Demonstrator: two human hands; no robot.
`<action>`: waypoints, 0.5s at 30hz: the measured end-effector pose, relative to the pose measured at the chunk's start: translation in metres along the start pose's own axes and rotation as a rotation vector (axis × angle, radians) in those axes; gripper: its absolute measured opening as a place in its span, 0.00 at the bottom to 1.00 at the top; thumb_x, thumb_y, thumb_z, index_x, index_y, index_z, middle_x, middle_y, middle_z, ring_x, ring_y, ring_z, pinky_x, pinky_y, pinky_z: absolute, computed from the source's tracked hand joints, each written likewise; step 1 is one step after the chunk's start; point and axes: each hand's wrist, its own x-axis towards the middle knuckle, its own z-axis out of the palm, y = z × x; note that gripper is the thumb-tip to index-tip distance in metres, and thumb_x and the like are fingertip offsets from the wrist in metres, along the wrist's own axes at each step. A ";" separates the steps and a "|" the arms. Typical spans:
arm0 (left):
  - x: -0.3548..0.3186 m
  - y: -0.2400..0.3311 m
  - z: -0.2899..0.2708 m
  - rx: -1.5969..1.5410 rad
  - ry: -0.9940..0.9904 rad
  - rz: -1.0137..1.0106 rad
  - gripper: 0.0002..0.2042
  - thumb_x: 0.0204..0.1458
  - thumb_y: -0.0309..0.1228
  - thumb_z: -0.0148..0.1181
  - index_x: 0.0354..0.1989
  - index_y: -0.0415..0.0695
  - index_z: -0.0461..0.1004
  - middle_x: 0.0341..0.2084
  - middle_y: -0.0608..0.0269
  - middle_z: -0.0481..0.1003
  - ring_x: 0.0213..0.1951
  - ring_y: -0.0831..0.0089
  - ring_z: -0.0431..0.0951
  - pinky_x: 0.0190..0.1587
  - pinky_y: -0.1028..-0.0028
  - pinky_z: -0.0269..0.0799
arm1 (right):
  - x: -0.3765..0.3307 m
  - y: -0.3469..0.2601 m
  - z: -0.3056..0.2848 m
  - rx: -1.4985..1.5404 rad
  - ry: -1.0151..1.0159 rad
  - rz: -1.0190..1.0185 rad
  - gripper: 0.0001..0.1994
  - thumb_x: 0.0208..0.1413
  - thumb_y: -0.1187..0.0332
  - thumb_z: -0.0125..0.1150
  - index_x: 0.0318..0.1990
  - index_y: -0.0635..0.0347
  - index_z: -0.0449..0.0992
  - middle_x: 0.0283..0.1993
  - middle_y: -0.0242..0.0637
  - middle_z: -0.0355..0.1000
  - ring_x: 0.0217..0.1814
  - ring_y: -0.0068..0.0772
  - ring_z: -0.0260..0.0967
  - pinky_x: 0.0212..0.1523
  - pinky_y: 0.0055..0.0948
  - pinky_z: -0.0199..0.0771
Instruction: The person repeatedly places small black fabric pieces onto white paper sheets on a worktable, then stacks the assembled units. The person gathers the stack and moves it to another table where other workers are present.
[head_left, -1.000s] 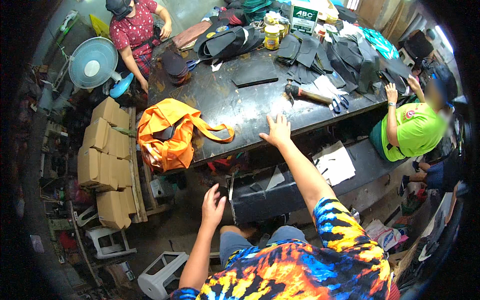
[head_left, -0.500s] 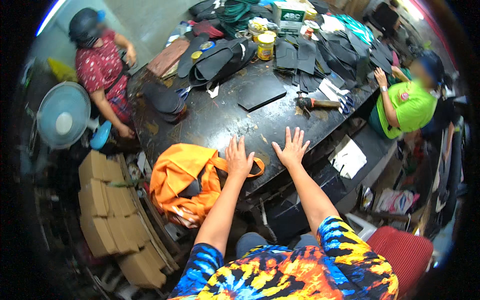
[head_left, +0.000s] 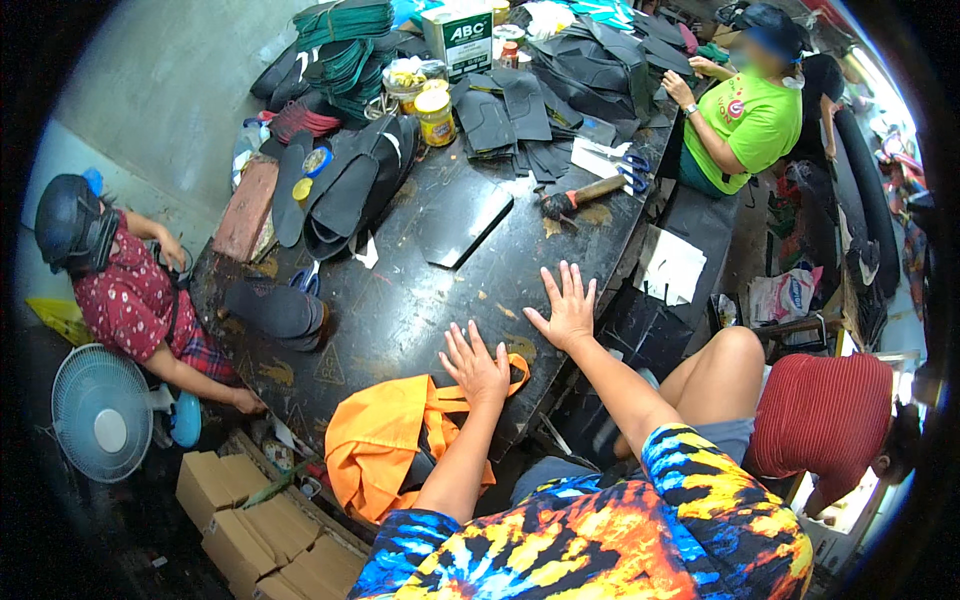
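Both of my hands rest palm down on the dark tabletop (head_left: 400, 300) at its near edge. My left hand (head_left: 476, 368) has its fingers spread and holds nothing. Its wrist lies beside the strap of an orange cloth bag (head_left: 375, 435), which slumps over the table edge. My right hand (head_left: 564, 308) is also spread flat and empty, farther right. Beyond the hands lies a flat black sheet (head_left: 465, 228). A hammer with a wooden handle (head_left: 598, 190) sits to its right, near blue-handled scissors (head_left: 635, 172).
Stacked dark soles (head_left: 275, 312), black shoe pieces (head_left: 350, 200), yellow-labelled jars (head_left: 435, 115) and a green-white tin (head_left: 460, 42) cover the far table. A person in green (head_left: 745, 120) is at right, one in maroon (head_left: 130, 290) at left by a fan (head_left: 102, 412). Someone in red (head_left: 820, 415) bends behind me.
My view has turned to the right, so the table appears rotated. My hands stay spread on the table. The person in red now shows more fully, leaning over at the right.
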 end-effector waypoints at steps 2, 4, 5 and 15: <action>-0.001 0.000 0.001 -0.012 0.013 0.010 0.37 0.63 0.49 0.55 0.77 0.45 0.55 0.78 0.41 0.48 0.79 0.46 0.44 0.76 0.40 0.36 | -0.001 0.000 0.000 0.014 -0.022 0.009 0.46 0.58 0.34 0.58 0.80 0.40 0.52 0.83 0.50 0.44 0.85 0.57 0.38 0.77 0.71 0.34; -0.001 -0.001 0.002 -0.014 0.015 0.014 0.37 0.63 0.49 0.55 0.77 0.45 0.55 0.78 0.40 0.48 0.79 0.45 0.44 0.76 0.40 0.36 | -0.001 0.000 0.000 0.048 0.028 -0.007 0.46 0.57 0.35 0.60 0.80 0.41 0.53 0.83 0.51 0.44 0.85 0.58 0.38 0.77 0.71 0.35; -0.001 -0.001 0.002 0.002 0.003 0.022 0.37 0.63 0.49 0.55 0.77 0.45 0.56 0.78 0.39 0.48 0.79 0.44 0.43 0.76 0.39 0.36 | -0.001 0.000 0.000 0.042 0.028 -0.009 0.46 0.57 0.35 0.60 0.80 0.41 0.53 0.83 0.51 0.45 0.85 0.58 0.39 0.77 0.71 0.35; 0.000 0.000 0.001 -0.016 -0.033 0.009 0.39 0.61 0.49 0.57 0.77 0.45 0.54 0.78 0.40 0.47 0.79 0.42 0.43 0.75 0.38 0.35 | -0.002 0.002 -0.001 0.051 -0.025 -0.030 0.47 0.57 0.33 0.58 0.80 0.45 0.53 0.82 0.56 0.46 0.84 0.61 0.39 0.76 0.74 0.34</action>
